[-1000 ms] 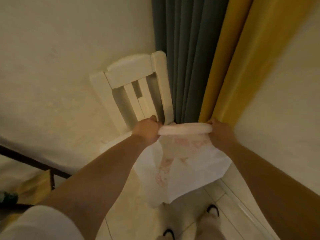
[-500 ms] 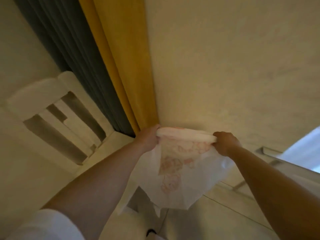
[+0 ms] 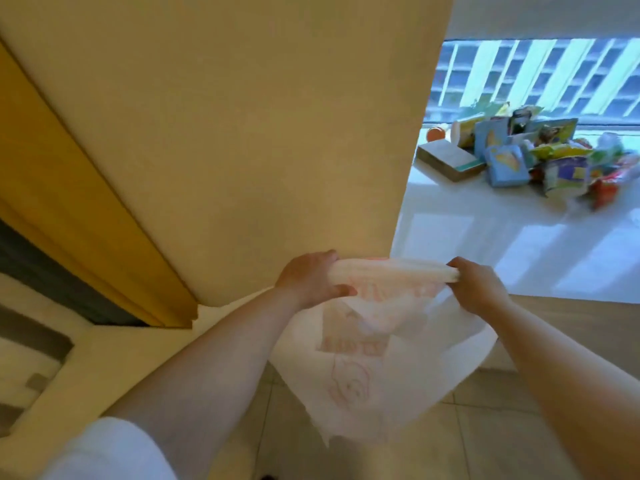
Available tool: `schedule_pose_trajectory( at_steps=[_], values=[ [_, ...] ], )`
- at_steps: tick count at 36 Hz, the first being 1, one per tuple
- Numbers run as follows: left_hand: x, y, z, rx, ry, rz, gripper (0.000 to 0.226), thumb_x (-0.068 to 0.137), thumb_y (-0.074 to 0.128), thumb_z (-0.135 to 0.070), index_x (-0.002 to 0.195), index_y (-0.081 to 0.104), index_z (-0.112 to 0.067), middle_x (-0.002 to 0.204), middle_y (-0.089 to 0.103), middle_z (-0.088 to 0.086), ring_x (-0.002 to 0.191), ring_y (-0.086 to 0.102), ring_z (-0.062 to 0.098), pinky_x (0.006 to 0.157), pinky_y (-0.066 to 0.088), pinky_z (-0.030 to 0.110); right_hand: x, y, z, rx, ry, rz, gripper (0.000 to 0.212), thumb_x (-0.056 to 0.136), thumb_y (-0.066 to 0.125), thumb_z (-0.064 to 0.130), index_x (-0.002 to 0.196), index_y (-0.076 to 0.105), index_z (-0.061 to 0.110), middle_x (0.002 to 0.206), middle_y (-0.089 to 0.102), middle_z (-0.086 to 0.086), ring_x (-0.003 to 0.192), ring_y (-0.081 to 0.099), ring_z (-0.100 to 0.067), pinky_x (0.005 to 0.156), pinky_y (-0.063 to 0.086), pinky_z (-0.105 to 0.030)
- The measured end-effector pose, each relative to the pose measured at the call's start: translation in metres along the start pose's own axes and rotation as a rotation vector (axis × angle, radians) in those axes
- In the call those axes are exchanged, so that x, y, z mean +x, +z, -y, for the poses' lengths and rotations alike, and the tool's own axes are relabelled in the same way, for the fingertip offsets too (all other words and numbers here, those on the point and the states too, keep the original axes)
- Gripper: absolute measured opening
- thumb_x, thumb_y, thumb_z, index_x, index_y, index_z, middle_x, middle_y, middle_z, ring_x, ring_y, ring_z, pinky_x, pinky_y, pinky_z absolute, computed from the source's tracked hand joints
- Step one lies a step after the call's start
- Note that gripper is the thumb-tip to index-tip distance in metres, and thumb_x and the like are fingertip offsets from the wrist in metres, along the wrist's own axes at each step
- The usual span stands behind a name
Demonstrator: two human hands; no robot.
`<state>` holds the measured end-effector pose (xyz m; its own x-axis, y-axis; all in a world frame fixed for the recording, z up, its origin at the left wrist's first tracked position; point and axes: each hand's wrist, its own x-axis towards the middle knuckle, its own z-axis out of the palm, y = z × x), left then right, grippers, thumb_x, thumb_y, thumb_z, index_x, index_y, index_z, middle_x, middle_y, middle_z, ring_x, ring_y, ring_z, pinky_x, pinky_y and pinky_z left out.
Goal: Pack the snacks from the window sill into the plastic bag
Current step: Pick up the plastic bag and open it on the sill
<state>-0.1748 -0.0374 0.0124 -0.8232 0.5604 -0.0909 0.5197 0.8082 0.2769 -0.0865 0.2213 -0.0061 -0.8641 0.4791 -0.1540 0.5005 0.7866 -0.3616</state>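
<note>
A white plastic bag (image 3: 367, 368) with faint red print hangs in front of me, its top edge stretched level between both hands. My left hand (image 3: 311, 278) grips the bag's left end and my right hand (image 3: 479, 289) grips its right end. Far to the upper right, a pile of snacks (image 3: 540, 157) in blue, yellow and red packets lies on the white window sill (image 3: 485, 230), well beyond both hands. A flat brown box (image 3: 446, 159) lies at the pile's left side.
A beige wall (image 3: 242, 133) fills the middle, ending at the sill's left edge. A yellow curtain (image 3: 86, 202) and a dark one hang at the left, with a white chair (image 3: 34, 358) below them. Tiled floor lies under the bag.
The view has swung to the right: the chair and curtains slid left, and the window sill with the snacks came into sight. Both hands keep the same hold on the bag.
</note>
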Motion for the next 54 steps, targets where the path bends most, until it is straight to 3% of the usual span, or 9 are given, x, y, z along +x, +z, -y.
schedule_pose_trajectory(
  at_steps=[4, 9, 13, 28, 35, 41, 49, 51, 54],
  values=[
    [0.033, -0.004, -0.052, -0.042, 0.128, -0.044, 0.057, 0.080, 0.058, -0.064, 0.114, 0.051, -0.019, 0.117, 0.060, 0.002, 0.102, 0.058, 0.026, 0.072, 0.035, 0.030, 0.007, -0.031, -0.046, 0.027, 0.097, -0.102, 0.024, 0.093, 0.047, 0.016, 0.113, 0.059, 0.014, 0.103, 0.064, -0.015, 0.093, 0.057, -0.033, 0.068, 0.039, -0.032],
    [0.083, -0.005, -0.108, -0.063, 0.262, -0.102, 0.044, 0.094, 0.042, -0.052, 0.122, 0.050, -0.018, 0.123, 0.056, 0.003, 0.105, 0.057, 0.029, 0.081, 0.040, 0.034, 0.023, -0.059, -0.093, 0.035, 0.195, -0.193, 0.025, 0.092, 0.045, 0.012, 0.112, 0.059, 0.010, 0.103, 0.065, -0.019, 0.097, 0.058, -0.037, 0.072, 0.042, -0.035],
    [0.130, -0.002, -0.141, -0.082, 0.315, -0.188, 0.042, 0.096, 0.040, -0.049, 0.120, 0.052, -0.017, 0.120, 0.058, 0.004, 0.101, 0.058, 0.030, 0.076, 0.040, 0.033, 0.047, -0.080, -0.117, 0.037, 0.250, -0.237, 0.023, 0.093, 0.043, 0.011, 0.108, 0.059, 0.007, 0.103, 0.064, -0.020, 0.097, 0.057, -0.037, 0.069, 0.039, -0.034],
    [0.282, 0.011, -0.219, -0.126, 0.420, -0.377, 0.041, 0.098, 0.036, -0.048, 0.117, 0.055, -0.017, 0.113, 0.058, 0.003, 0.090, 0.060, 0.025, 0.071, 0.040, 0.029, 0.146, -0.144, -0.172, 0.003, 0.398, -0.392, 0.019, 0.091, 0.041, 0.008, 0.095, 0.059, 0.012, 0.081, 0.057, -0.011, 0.072, 0.047, -0.029, 0.063, 0.036, -0.031],
    [0.341, 0.015, -0.263, -0.105, 0.459, -0.524, 0.041, 0.096, 0.042, -0.046, 0.113, 0.061, -0.013, 0.108, 0.062, 0.007, 0.082, 0.062, 0.028, 0.064, 0.041, 0.030, 0.208, -0.179, -0.212, -0.033, 0.334, -0.456, 0.022, 0.091, 0.044, 0.010, 0.104, 0.062, 0.010, 0.100, 0.065, -0.023, 0.091, 0.059, -0.040, 0.070, 0.041, -0.036],
    [0.387, 0.030, -0.296, -0.066, 0.442, -0.591, 0.036, 0.089, 0.053, -0.041, 0.091, 0.066, -0.008, 0.082, 0.066, 0.010, 0.055, 0.060, 0.032, 0.050, 0.042, 0.026, 0.264, -0.192, -0.250, -0.015, 0.287, -0.431, 0.025, 0.094, 0.047, 0.011, 0.112, 0.063, 0.013, 0.105, 0.066, -0.018, 0.094, 0.060, -0.038, 0.072, 0.044, -0.035],
    [0.443, 0.025, -0.347, 0.020, 0.373, -0.737, 0.036, 0.087, 0.053, -0.041, 0.083, 0.066, -0.008, 0.073, 0.064, 0.010, 0.049, 0.059, 0.031, 0.043, 0.039, 0.023, 0.333, -0.229, -0.299, -0.085, 0.154, -0.426, 0.020, 0.093, 0.050, 0.012, 0.109, 0.062, 0.008, 0.104, 0.067, -0.018, 0.095, 0.060, -0.038, 0.075, 0.049, -0.040],
    [0.449, 0.034, -0.352, 0.035, 0.347, -0.674, 0.031, 0.090, 0.056, -0.038, 0.090, 0.066, -0.008, 0.081, 0.065, 0.010, 0.057, 0.062, 0.033, 0.048, 0.039, 0.026, 0.346, -0.225, -0.311, -0.085, 0.152, -0.418, 0.020, 0.093, 0.049, 0.012, 0.108, 0.062, 0.009, 0.103, 0.067, -0.017, 0.095, 0.061, -0.038, 0.073, 0.048, -0.038],
    [0.458, 0.046, -0.356, 0.080, 0.175, -0.331, 0.041, 0.098, 0.038, -0.047, 0.112, 0.058, -0.015, 0.109, 0.061, 0.007, 0.089, 0.062, 0.032, 0.069, 0.044, 0.034, 0.365, -0.215, -0.326, -0.128, 0.154, -0.266, 0.024, 0.094, 0.046, 0.017, 0.112, 0.062, 0.016, 0.105, 0.067, -0.012, 0.096, 0.062, -0.035, 0.071, 0.046, -0.035]
  ],
)
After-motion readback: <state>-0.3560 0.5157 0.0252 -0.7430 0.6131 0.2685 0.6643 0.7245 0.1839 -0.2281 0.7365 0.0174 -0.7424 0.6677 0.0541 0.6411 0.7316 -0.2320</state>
